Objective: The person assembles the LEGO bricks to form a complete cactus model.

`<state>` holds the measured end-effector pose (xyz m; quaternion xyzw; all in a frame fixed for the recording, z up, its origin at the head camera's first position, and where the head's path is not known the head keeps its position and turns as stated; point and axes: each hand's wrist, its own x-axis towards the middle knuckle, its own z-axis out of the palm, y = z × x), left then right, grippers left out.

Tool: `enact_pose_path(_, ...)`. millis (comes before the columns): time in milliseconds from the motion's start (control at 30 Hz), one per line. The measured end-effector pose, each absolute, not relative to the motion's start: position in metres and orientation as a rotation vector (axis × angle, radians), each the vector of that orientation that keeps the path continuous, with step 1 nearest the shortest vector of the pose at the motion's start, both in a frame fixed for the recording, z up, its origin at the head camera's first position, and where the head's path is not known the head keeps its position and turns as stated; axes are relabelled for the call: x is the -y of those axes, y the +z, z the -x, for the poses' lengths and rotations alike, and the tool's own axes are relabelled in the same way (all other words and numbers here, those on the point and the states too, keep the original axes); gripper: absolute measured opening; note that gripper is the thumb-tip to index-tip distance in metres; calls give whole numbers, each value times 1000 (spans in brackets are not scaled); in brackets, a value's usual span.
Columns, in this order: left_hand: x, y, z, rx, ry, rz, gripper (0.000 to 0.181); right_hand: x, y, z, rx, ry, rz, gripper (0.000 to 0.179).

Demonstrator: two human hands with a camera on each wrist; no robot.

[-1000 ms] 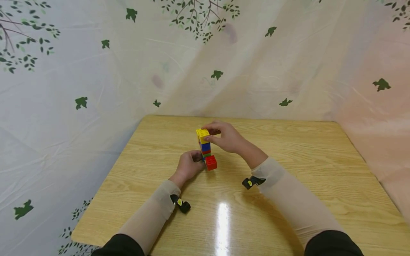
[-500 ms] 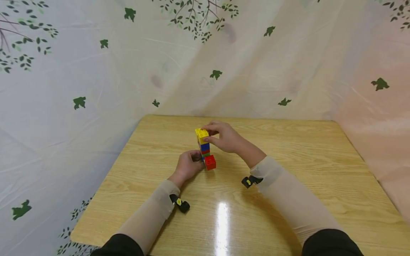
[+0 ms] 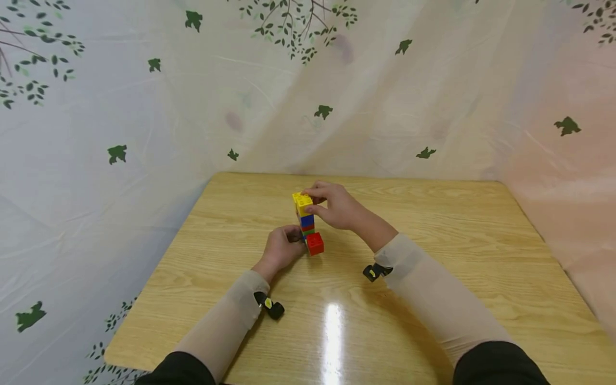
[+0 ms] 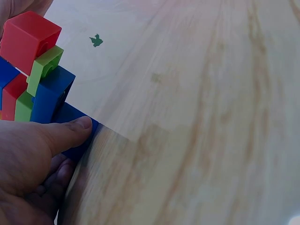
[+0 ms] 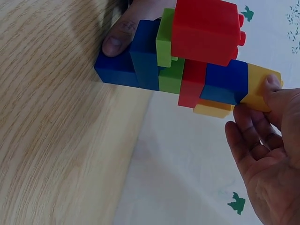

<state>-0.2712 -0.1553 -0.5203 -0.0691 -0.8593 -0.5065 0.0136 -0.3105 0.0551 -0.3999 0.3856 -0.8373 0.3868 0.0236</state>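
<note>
A tower of stacked toy building bricks stands upright on the wooden table (image 3: 414, 214). In the head view my left hand (image 3: 280, 247) is low at its left side; in the right wrist view its thumb presses the blue bottom brick (image 5: 117, 69), which that hand grips. My right hand (image 3: 339, 207) pinches the yellow top brick (image 3: 304, 206) between thumb and fingers. Between top and bottom are blue, red and green bricks. A red brick (image 5: 205, 33) juts out toward me on a thin green brick (image 5: 164, 37). Another yellow brick (image 5: 213, 108) projects from the tower's far side.
A pale curtain (image 3: 269, 107) printed with green leaves hangs behind the table and along its sides. Small black wrist cameras sit on both sleeved forearms. A bright light reflection (image 3: 332, 342) lies on the near tabletop.
</note>
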Motion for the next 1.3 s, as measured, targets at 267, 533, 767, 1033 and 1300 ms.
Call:
enact_pose_path(267, 154, -522, 268, 2696, -1570, 221, 27, -56, -405, 303, 2643, 1252, -1101, 44)
enact_pose_path(533, 149, -521, 266, 2661, -1565, 242, 23, -67, -415, 296, 2641, 1411, -1039, 62)
enact_pose_path(767, 143, -520, 265, 2678, -1528, 214, 25, -91, -428, 280, 2661, 1570, -969, 56)
enact_pose_path(1033, 135, -519, 261, 2709, -1447, 190, 42, -114, -448, 256, 2777, 1509, -934, 67)
enact_pose_path(1300, 122, -514, 263, 2749, -1264, 192, 47, -118, -458, 249, 2798, 1293, -905, 71)
